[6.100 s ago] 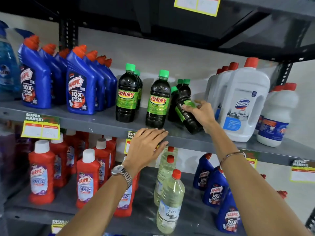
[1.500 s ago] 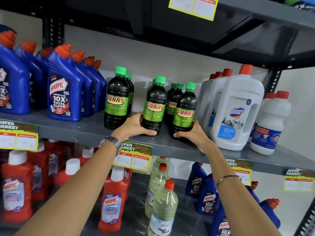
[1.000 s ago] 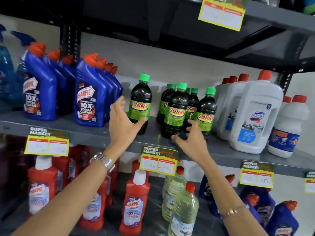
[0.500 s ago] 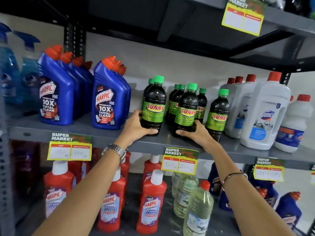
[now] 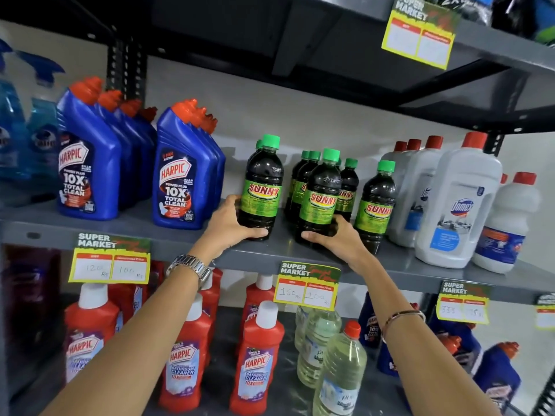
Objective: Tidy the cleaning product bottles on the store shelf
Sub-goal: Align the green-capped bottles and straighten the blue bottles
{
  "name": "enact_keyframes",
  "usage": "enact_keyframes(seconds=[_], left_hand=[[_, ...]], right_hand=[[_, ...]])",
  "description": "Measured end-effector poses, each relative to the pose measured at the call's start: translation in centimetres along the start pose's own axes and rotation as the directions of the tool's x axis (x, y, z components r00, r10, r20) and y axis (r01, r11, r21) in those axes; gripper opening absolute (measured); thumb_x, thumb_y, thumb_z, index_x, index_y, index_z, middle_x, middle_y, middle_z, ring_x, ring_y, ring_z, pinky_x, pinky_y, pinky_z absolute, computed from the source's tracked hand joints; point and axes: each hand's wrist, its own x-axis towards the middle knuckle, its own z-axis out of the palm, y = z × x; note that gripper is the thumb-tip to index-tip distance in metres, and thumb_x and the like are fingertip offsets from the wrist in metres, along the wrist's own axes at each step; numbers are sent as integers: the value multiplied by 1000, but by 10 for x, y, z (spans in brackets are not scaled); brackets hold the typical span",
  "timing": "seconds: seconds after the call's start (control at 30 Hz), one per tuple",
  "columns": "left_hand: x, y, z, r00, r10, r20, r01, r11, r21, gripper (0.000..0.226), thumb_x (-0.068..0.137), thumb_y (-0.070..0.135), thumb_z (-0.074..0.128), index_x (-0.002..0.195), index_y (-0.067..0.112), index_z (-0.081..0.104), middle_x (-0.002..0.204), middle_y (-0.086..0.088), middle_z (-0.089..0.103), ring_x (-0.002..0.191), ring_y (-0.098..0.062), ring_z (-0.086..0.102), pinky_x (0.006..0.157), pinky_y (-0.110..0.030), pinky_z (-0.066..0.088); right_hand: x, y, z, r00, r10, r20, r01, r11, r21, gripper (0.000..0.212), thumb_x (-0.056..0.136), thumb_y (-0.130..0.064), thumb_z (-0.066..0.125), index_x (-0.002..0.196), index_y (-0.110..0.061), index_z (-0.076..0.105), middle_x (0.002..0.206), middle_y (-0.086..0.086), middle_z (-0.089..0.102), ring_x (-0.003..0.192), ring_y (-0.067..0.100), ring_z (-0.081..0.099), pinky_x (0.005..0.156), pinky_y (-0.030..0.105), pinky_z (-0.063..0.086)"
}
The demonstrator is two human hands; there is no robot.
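Hands unmoved: each grip (image 5: 232,226) clasps rounded dark bottles (image 5: 261,190).

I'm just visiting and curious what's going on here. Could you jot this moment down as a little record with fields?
place: grey store shelf, several tiers
left hand: grip closed round the base of a dark green-capped bottle
right hand: grip closed round the base of a second dark bottle
both bottles: upright on the shelf, labels facing out
to the left: blue bottles
to the right: white jugs
shelf below: red bottles, pale clear bottles
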Motion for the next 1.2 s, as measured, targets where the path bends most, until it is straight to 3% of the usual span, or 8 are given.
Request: enact_keyframes(seconds=[0.27,1.2], left_hand=[[-2,2,1,1000,-17,3,17,999,-30,86,62,19,86,133,15,38,132,-3,53,118,-19,50,103,-36,39],[-5,6,2,1000,-21,13,21,1000,-22,86,64,18,85,135,14,36,130,-4,53,109,-12,49,95,-25,36]], right_hand=[[2,3,-2,1000,6,0,-6,999,40,80,69,-36,79,134,-11,39,129,5,55,100,14,49,83,25,39],[-1,6,-8,996,-57,72,50,994,95,74,73,-32,77,133,-10,39,130,5,55,101,11,46,84,22,37]])
